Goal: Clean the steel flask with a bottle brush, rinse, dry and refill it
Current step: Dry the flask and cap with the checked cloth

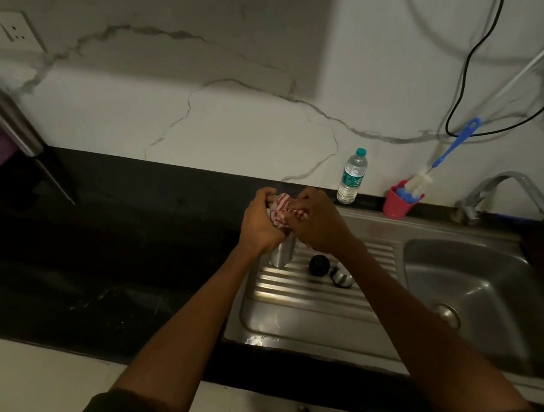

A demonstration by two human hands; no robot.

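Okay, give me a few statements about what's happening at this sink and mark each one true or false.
1. Both hands, left hand and right hand, grip the striped cloth. True.
2. The bottle brush lies in the sink basin. False: it stands in the red cup.
3. The steel flask stands on the drainboard. True.
4. The plastic water bottle has no cap. False: it is capped.

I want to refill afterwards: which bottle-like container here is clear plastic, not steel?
The water bottle with the teal cap, standing against the wall left of the red cup.
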